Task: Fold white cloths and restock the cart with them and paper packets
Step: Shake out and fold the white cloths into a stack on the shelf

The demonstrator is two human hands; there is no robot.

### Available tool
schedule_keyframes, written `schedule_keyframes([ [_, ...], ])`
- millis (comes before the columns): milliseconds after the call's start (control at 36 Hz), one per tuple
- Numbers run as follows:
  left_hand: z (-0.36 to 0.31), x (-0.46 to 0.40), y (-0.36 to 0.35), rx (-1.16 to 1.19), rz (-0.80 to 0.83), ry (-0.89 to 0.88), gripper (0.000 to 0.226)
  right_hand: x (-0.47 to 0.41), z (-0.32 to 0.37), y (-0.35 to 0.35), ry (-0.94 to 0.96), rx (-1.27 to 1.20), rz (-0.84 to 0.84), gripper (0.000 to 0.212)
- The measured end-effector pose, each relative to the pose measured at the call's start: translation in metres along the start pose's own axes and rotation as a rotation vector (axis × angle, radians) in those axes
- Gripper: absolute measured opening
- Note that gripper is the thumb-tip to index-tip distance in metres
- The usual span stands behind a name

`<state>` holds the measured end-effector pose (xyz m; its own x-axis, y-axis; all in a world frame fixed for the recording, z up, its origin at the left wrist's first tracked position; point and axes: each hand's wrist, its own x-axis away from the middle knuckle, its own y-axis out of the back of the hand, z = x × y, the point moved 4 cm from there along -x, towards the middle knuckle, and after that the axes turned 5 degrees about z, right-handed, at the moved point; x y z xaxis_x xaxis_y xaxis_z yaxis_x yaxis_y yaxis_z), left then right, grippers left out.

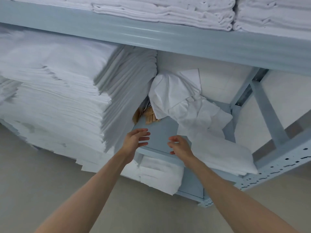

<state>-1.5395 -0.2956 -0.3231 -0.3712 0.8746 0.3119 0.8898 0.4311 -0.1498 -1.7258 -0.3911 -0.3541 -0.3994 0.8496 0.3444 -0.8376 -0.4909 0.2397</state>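
Two bare forearms enter from 6 o'clock and reach toward the middle of the view. Left hand: fingers straight and slightly spread, holding nothing, hovering over the front edge of the pale blue shelf. Right hand: fingers loosely curled and apart, holding nothing, just beside the left hand at its 3 o'clock, over the same shelf edge. Neither hand touches cloth.

One loose white cloth, crumpled and unfolded, lies on that shelf at 12 o'clock from the hands and trails down toward 4 o'clock, where it meets one flat folded white piece resting on the shelf's right end.

One cluster of brown paper packets sits at the back of the shelf at 11 o'clock from the left hand, partly hidden between the loose cloth and the tall stack; their number cannot be told.

One tall stack of folded white sheets fills the shelf at 9 o'clock. Two stacks of folded white towels stand side by side on the upper shelf at 12 o'clock. One further pile of folded white linen rests on the shelf below, under the hands.
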Motion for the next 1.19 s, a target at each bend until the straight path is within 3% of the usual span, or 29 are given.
schedule_keyframes([
  [278,0.001,-0.048,0.003,0.009,0.039,0.044,0.017,-0.042,0.019,0.008,-0.008,0.135,0.001,0.024],
  [556,-0.003,-0.119,-0.025,-0.046,0.002,0.096,0.012,-0.135,0.008,0.068,-0.075,0.474,-0.027,0.030],
  [750,-0.009,-0.166,-0.066,-0.065,0.029,0.117,0.010,-0.190,-0.015,0.105,-0.177,0.986,0.153,0.037],
  [944,0.003,-0.196,-0.094,-0.124,0.057,0.168,0.020,-0.217,-0.046,0.103,-0.337,1.154,0.351,0.050],
  [1083,0.023,-0.205,-0.095,-0.130,0.073,0.194,0.021,-0.227,-0.060,0.096,-0.319,1.306,0.270,0.040],
  [1194,0.036,-0.204,-0.087,-0.153,0.088,0.222,0.018,-0.232,-0.058,0.102,-0.289,1.232,0.176,0.042],
])
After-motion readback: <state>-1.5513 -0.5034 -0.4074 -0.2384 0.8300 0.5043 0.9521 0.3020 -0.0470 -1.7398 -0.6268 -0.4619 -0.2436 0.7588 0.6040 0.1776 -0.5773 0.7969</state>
